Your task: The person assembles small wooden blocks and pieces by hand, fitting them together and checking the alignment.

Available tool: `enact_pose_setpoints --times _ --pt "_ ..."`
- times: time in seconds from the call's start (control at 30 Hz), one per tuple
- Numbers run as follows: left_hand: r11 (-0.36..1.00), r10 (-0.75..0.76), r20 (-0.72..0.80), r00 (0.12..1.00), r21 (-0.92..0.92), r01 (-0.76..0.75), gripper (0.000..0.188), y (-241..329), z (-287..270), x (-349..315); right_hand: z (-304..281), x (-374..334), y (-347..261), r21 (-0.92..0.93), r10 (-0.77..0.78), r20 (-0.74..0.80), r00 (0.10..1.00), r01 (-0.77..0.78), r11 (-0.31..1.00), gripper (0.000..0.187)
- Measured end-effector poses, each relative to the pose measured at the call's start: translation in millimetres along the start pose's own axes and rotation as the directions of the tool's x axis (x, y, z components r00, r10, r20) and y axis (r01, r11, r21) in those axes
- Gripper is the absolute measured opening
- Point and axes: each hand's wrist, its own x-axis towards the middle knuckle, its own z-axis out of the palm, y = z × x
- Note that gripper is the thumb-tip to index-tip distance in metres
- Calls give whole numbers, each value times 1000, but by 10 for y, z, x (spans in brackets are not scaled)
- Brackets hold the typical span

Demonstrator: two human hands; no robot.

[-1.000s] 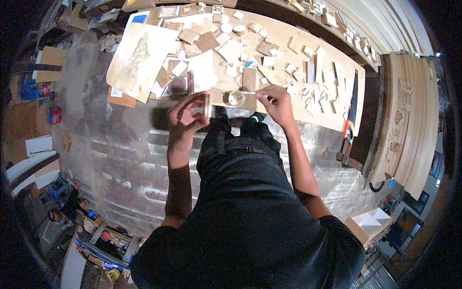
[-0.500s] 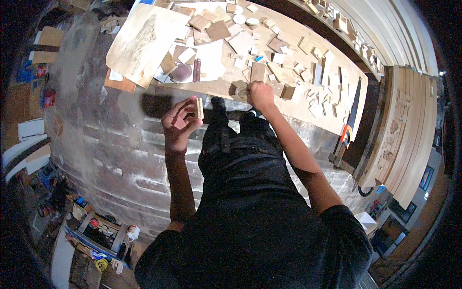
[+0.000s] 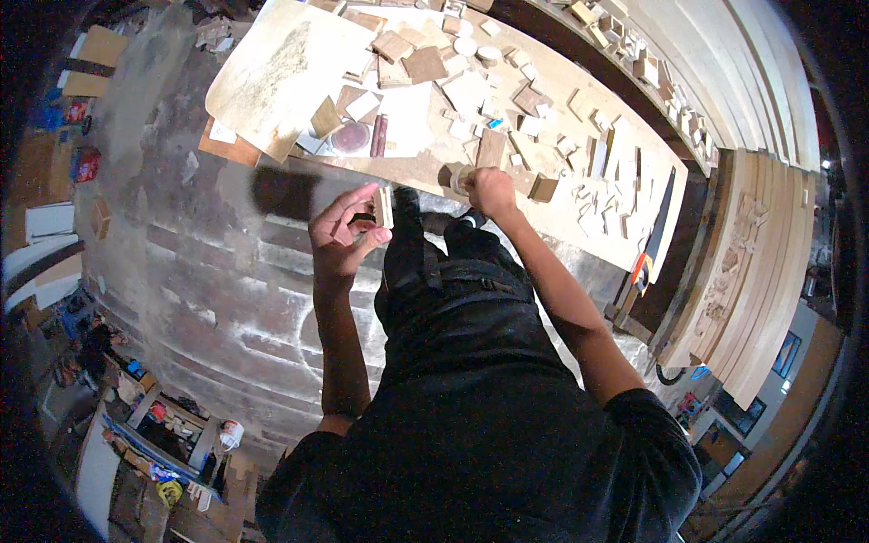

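My left hand (image 3: 339,231) is raised in front of the bench's near edge. Its thumb and fingertips pinch a small flat wooden block (image 3: 384,208), held upright by its edges. At the bench's front edge my right hand (image 3: 494,193) is closed like a fist. Against its fingers, on the left side, is a small round pale thing (image 3: 459,178), mostly hidden, so its kind is unclear. Just beyond that hand a brown wooden block (image 3: 491,147) lies on the workbench (image 3: 416,170), and a darker block (image 3: 544,187) sits to its right.
Wood offcuts cover much of the bench. A large pale sheet (image 3: 272,77) overhangs its left end, near a round purplish disc (image 3: 351,138) and two dark red sticks (image 3: 379,136). A handsaw (image 3: 659,222) lies at the right end, beside stacked boards (image 3: 747,262).
The whole view has shifted slightly. My left hand still pinches the wooden block, which is turned a little. My right hand stays closed at the bench edge, moved only slightly.
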Motion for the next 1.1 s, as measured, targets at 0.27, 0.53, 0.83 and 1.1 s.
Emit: enact_pose_setpoints --times 0.27,0.53,0.83,1.1 --pt "999 -19 40 999 38 18 59 76 67 143 -125 -36 -27 201 19 -89 996 -1 980 15" --pt "997 -48 67 997 62 43 58 97 134 293 -463 -160 57 549 222 -38 974 -166 819 15" --pt "1000 -13 143 990 1 13 56 165 426 469 -1454 -640 -82 988 158 8 987 -32 152 17" --pt "980 52 282 958 -200 5 58 259 764 603 -2152 -907 -486 970 198 -243 950 233 71 15"
